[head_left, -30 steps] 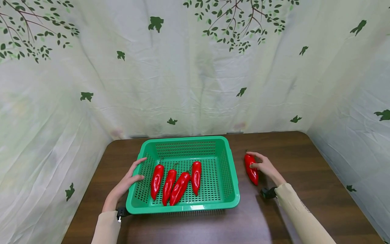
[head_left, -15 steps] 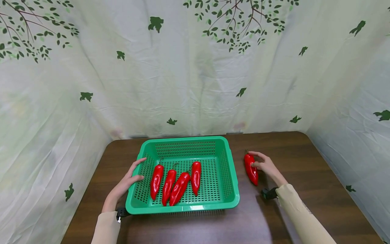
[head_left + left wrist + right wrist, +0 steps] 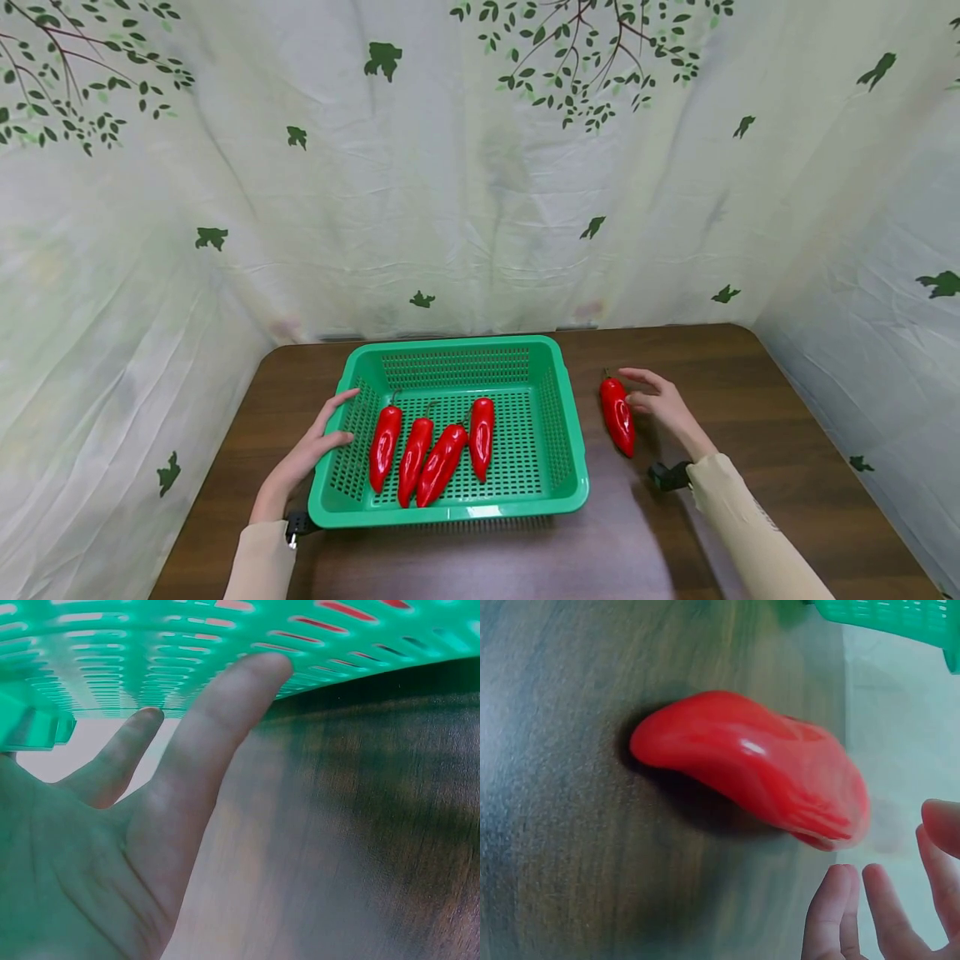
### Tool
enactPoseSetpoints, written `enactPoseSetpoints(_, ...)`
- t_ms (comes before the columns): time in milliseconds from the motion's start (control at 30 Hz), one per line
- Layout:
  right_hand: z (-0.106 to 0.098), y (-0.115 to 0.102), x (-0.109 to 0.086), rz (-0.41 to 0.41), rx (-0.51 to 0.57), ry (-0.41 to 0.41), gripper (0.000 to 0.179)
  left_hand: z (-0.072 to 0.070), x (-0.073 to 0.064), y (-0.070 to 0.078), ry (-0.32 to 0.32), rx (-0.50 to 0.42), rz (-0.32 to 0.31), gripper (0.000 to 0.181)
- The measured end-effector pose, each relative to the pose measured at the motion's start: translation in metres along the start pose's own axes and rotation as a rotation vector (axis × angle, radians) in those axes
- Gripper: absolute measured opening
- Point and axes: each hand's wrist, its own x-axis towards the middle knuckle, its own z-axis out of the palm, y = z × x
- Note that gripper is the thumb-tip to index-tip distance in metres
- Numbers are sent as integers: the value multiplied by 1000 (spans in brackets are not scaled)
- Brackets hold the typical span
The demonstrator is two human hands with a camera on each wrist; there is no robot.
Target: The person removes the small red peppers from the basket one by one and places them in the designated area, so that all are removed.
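A glossy red chili pepper (image 3: 617, 418) lies on the table to the right of the green basket, its stem end pointing away. Beside its upper end is my right hand (image 3: 663, 408), fingers parted. The right wrist view shows a gap between the fingertips and the chili pepper (image 3: 750, 765). My left hand (image 3: 309, 450) is at the left side of the green plastic basket (image 3: 450, 515), thumb and fingers spread and fairly straight against it. In the left wrist view the thumb (image 3: 191, 765) reaches up to the slotted basket wall (image 3: 172, 667). Several more red chili peppers (image 3: 442, 467) lie inside the basket.
The brown wooden table (image 3: 750, 392) carries the basket at its middle left. A pale cloth (image 3: 480, 208) with printed leaves hangs behind the table and along both sides. Each wrist wears a black strapped device (image 3: 669, 476).
My right hand has let go of the chili pepper and drawn slightly back to the right, fingers parting. The chili pepper stays on the table. My left hand and the basket look unchanged.
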Motion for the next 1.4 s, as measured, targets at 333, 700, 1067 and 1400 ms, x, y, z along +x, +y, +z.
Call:
enactPoseSetpoints(333, -1, -8, -1, -4, 31, 10, 48, 0, 0, 0, -1, 7, 8, 64)
enactPoseSetpoints(700, 4, -29, 2, -43, 65, -10, 43, 0, -1, -1, -6, -3, 9, 65)
enactPoseSetpoints(1067, 15, -59, 3, -107, 65, -70, 43, -1, -1, 1, -3, 11, 0, 65)
enactPoseSetpoints(1400, 29, -82, 5, -145, 117, -141, 39, 0, -1, 2, 10, 37, -17, 66)
